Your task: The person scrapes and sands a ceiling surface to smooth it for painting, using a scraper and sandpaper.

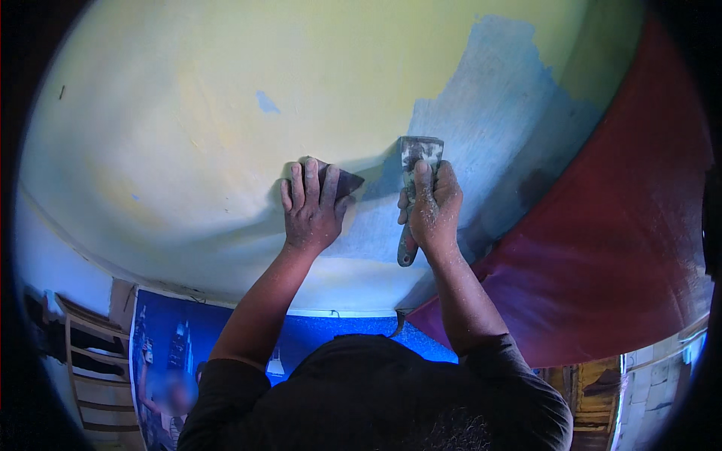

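Note:
My left hand (310, 214) lies with fingers stretched over a dark flat piece (346, 184), held against the pale yellow wall (210, 113). A pointed corner of that piece sticks out to the right of the fingers; the rest is hidden beneath them. In my right hand (434, 207) is a putty knife (422, 150), blade up and handle end down, its blade smeared with pale residue. Its thumb presses along the knife's neck. White dust speckles both hands. Behind the knife, the wall shows a bare blue-grey patch (489, 90) with ragged edges.
A dark red sheet of cloth (602, 225) hangs along the right side. Below the wall's lower edge is a blue printed banner (301, 327). A wooden rack (98, 379) stands at lower left, and brown wooden panels (583, 398) show at lower right.

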`<action>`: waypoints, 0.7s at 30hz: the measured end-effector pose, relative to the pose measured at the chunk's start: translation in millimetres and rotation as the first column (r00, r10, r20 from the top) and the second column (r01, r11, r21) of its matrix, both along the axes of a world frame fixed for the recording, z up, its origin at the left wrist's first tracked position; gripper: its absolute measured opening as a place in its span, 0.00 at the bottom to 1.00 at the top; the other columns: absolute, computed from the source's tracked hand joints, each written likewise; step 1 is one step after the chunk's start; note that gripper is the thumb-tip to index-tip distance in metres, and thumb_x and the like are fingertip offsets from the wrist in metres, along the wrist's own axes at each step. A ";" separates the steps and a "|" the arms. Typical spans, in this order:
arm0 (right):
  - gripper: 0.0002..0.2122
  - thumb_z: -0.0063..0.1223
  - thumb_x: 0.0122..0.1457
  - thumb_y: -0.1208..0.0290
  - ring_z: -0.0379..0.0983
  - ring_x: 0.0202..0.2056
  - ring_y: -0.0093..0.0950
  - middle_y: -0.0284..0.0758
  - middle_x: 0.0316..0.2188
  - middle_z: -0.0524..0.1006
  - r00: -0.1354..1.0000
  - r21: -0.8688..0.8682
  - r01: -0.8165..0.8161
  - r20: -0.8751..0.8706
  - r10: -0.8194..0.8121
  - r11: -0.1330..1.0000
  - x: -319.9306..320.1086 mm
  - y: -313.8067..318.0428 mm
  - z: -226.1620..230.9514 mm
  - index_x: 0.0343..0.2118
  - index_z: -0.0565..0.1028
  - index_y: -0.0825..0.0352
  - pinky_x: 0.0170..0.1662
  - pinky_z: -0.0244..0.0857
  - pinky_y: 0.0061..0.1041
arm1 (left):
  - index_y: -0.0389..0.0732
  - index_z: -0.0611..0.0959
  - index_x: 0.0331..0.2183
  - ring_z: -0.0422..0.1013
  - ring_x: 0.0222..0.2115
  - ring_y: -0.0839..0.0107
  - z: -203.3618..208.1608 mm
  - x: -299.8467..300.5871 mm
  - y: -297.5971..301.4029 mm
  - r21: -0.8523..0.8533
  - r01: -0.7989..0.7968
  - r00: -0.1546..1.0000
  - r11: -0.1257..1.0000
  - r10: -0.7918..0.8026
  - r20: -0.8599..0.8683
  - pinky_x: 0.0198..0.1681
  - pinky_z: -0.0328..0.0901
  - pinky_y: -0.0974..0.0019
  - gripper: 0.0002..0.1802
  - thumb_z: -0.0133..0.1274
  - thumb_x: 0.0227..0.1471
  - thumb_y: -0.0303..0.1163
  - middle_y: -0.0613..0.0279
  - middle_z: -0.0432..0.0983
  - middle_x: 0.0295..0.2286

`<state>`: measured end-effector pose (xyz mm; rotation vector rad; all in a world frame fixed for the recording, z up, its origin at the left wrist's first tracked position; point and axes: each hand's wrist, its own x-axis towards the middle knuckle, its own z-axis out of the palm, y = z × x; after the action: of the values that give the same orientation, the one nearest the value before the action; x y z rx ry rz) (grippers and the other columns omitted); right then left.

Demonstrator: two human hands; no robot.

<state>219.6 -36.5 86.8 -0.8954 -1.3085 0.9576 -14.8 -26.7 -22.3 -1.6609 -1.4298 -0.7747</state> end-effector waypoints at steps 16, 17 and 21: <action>0.18 0.47 0.81 0.56 0.70 0.16 0.22 0.34 0.21 0.75 1.000 -0.034 0.012 0.010 -0.011 0.999 4.3 0.0 1.3 0.40 0.68 0.68 0.19 0.66 0.26 | 0.43 0.71 0.71 0.47 0.74 0.28 1.7 1.6 -0.3 -0.009 0.000 1.000 1.000 0.000 -0.007 0.72 0.45 0.24 0.40 0.55 0.69 0.55 0.33 0.53 0.73; 0.18 0.47 0.81 0.56 0.70 0.16 0.22 0.34 0.21 0.75 1.000 -0.015 0.011 0.023 -0.011 1.000 5.4 3.0 4.2 0.40 0.68 0.68 0.19 0.66 0.26 | 0.43 0.71 0.71 0.47 0.74 0.28 2.5 2.6 -0.2 -0.020 0.008 1.000 1.000 -0.008 -0.008 0.72 0.45 0.24 0.40 0.55 0.69 0.55 0.34 0.53 0.73; 0.18 0.47 0.81 0.57 0.70 0.16 0.22 0.34 0.21 0.75 1.000 0.028 -0.001 -0.014 0.002 1.000 -1.0 4.3 12.4 0.39 0.69 0.69 0.19 0.65 0.26 | 0.44 0.71 0.71 0.47 0.74 0.29 2.5 -0.2 -1.1 -0.006 -0.012 1.000 1.000 0.012 -0.018 0.72 0.45 0.24 0.39 0.54 0.69 0.56 0.34 0.53 0.73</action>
<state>218.6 -32.2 99.1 -0.8651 -1.3083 0.9429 -15.0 -27.8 -19.7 -1.6583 -1.4303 -0.7477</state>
